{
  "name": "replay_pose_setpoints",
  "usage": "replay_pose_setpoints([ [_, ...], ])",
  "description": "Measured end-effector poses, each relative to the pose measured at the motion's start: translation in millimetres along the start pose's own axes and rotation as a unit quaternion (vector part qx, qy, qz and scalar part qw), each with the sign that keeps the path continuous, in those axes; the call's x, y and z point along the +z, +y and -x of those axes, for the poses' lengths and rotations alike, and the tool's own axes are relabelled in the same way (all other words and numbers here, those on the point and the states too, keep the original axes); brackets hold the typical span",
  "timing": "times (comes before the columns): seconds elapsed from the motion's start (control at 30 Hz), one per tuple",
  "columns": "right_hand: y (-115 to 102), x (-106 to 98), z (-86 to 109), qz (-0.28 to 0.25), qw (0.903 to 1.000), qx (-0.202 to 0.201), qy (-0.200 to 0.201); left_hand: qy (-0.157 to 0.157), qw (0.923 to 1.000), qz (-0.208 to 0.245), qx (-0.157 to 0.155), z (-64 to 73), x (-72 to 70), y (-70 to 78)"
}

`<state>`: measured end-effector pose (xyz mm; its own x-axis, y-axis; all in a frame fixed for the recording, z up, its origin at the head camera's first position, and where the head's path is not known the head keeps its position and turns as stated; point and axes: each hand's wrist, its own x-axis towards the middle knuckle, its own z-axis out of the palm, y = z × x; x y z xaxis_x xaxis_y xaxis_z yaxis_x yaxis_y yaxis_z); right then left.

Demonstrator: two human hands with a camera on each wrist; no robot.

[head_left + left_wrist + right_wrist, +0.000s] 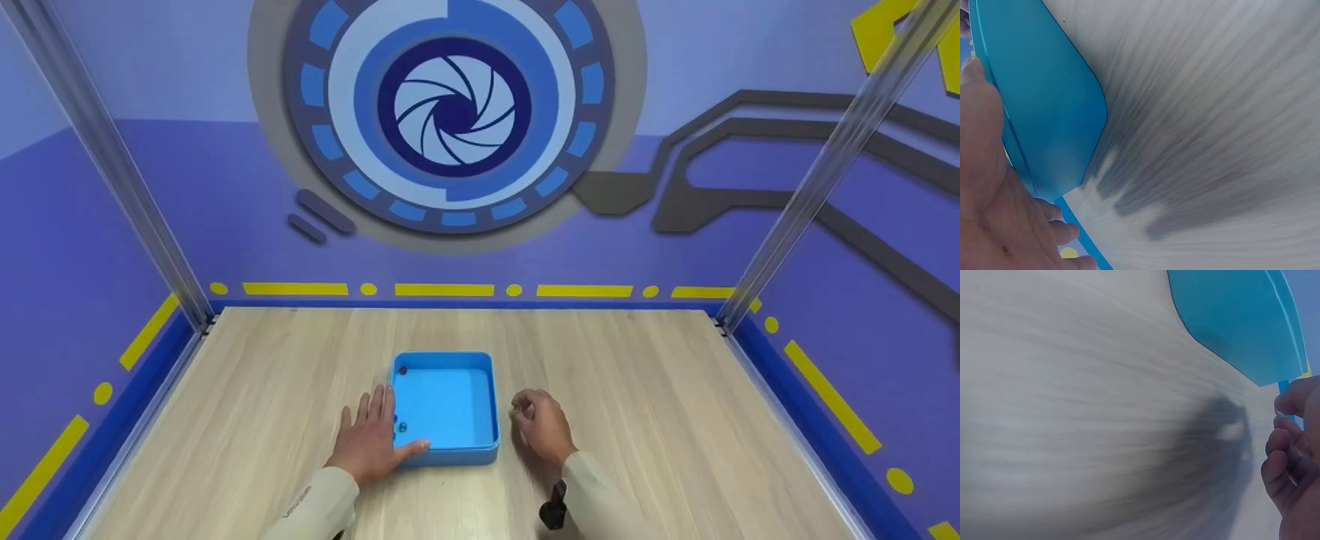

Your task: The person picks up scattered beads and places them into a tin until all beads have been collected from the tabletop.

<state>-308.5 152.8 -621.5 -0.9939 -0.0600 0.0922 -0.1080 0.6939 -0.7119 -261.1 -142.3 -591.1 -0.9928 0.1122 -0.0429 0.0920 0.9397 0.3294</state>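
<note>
A square blue box (446, 457) without a lid stands on the table. Inside it, along the left wall, lie several small glass marbles, among them a dark red one (403, 370) and a green one (403, 427). My left hand (367, 442) rests against the box's left side, fingers straight and spread, its thumb over the front left corner. Just right of the box, my right hand (544, 429) pinches a small glassy marble (1281, 414) between thumb and forefinger; most of it is hidden by the fingertips.
The wooden table (637, 375) runs back to a printed blue-purple wall (187, 202). Metal posts rise at its back left corner (196, 307) and back right corner. Side panels border the table on both sides.
</note>
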Motion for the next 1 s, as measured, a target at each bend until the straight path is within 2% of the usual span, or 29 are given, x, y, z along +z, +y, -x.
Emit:
replay_pose_setpoints([
  [0.33,-2,1,1.9,-0.011,0.9999,-0.005,0.002,0.000,1.0000,-0.004,-0.003,0.3,-1.4,1.9],
  [0.57,-4,2,4.1,-0.013,0.9994,-0.030,0.009,-0.001,1.0000,-0.002,-0.004,0.8,-2.6,2.2],
  [0.83,-9,2,4.3,-0.019,0.9996,-0.019,0.005,-0.008,1.0000,0.004,-0.002,0.6,-1.7,0.1],
  [1.0,-12,1,5.3,-0.028,0.9992,-0.027,0.004,-0.008,0.9999,0.006,-0.003,0.9,-2.6,1.0],
])
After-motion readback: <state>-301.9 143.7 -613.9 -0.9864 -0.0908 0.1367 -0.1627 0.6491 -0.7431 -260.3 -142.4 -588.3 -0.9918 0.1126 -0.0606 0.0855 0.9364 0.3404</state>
